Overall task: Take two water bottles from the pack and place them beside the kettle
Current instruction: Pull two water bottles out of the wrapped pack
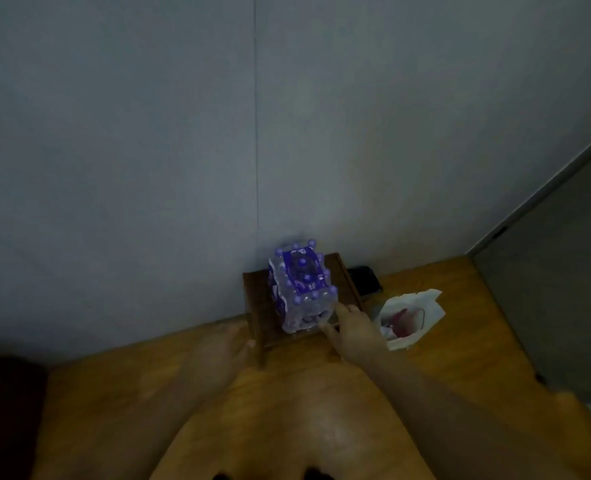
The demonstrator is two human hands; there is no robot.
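Observation:
A shrink-wrapped pack of water bottles with purple caps and purple labels stands on a small dark wooden stool against the wall. My right hand reaches to the pack's lower right corner, fingers spread and touching the plastic wrap. My left hand is blurred, just left of the stool's front corner, fingers apart and holding nothing. No kettle is in view.
A white plastic bag with something pink inside lies on the wooden floor to the right of the stool. A dark flat object sits behind it by the wall. A grey door or panel stands at the right.

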